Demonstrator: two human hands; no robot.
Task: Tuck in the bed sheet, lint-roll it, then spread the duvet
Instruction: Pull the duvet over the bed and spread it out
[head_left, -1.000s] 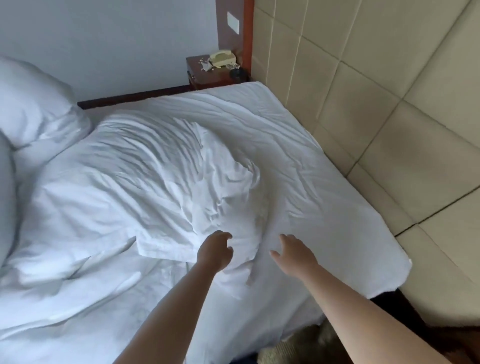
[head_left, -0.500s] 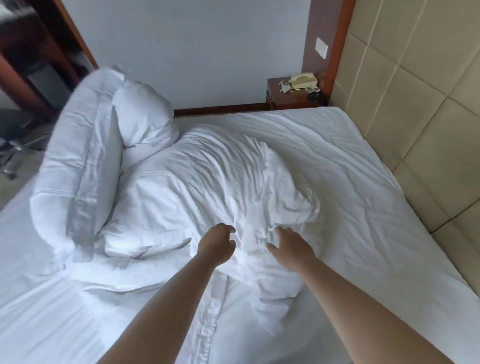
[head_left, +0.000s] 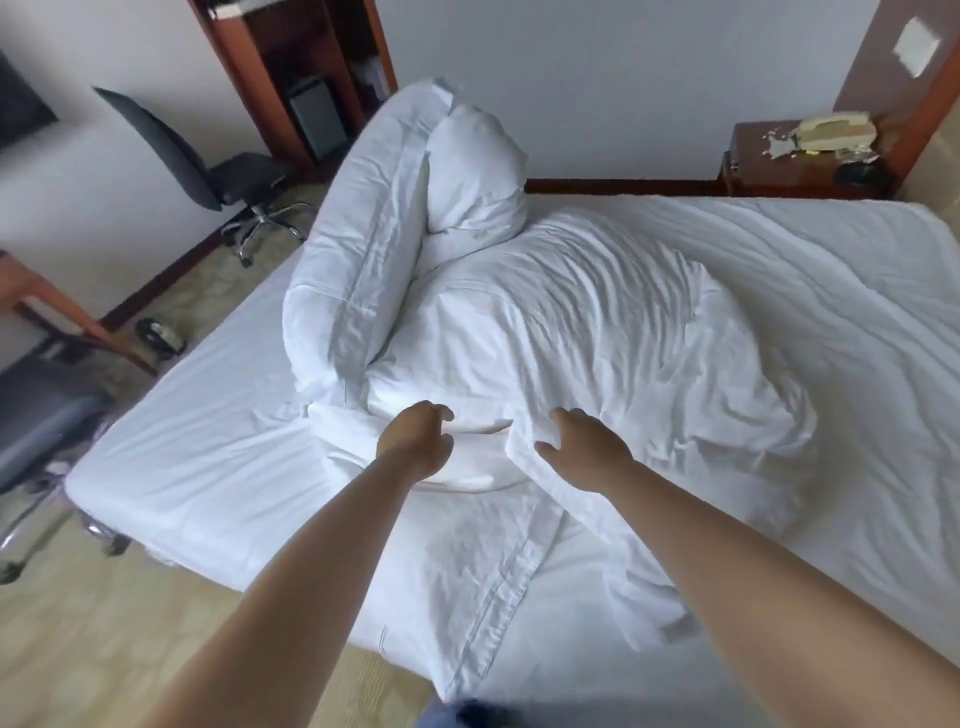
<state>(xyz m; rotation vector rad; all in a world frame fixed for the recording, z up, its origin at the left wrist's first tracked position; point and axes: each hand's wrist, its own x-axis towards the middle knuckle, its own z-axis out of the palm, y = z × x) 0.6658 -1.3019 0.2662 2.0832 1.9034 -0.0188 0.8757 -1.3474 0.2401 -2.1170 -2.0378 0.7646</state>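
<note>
Both arms reach out over the bed. Left hand (head_left: 415, 447): fingers curled, grip closed on a fold of the duvet (head_left: 582, 332). Right hand (head_left: 582, 452): thumb and fingers pinch the duvet's edge just beside the left grip.

Duvet lies bunched in a heap directly beyond both grips, its loose flap trailing back under the right forearm toward the bed's near edge. Bed sheet (head_left: 208, 467) lies flat left of the left grip, wrinkled. Pillows (head_left: 363, 244) are stacked beyond and left of the grips, touching the duvet heap.

Office chair (head_left: 208, 161) stands far left. Nightstand (head_left: 800, 161) with a telephone (head_left: 836, 132) stands far beyond the right grip.
</note>
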